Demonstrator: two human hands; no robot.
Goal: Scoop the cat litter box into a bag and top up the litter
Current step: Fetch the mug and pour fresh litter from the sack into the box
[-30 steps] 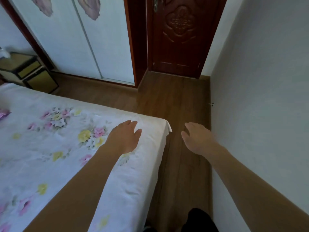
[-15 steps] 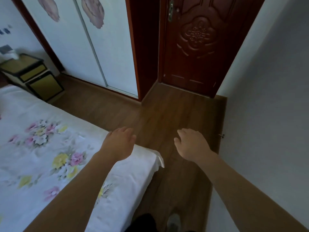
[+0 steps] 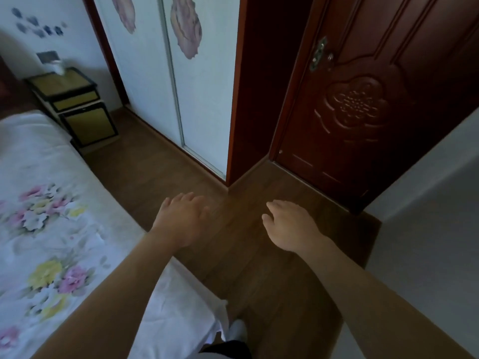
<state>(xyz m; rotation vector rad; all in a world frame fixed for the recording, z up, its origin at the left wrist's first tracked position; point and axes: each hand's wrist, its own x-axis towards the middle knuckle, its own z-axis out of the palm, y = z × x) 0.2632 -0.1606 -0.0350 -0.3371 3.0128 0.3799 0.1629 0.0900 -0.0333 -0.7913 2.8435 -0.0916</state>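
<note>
Dark red wood, the door (image 3: 363,112) stands shut ahead; your left hand (image 3: 181,218) and right hand (image 3: 290,226) hover before it, loosely spread and empty, likely free for its handle (image 3: 320,54). No litter box in view.

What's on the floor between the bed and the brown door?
Nothing: the head view shows only bare wood floor between the bed and the door. The left hand and right hand hover above it, holding nothing.
</note>
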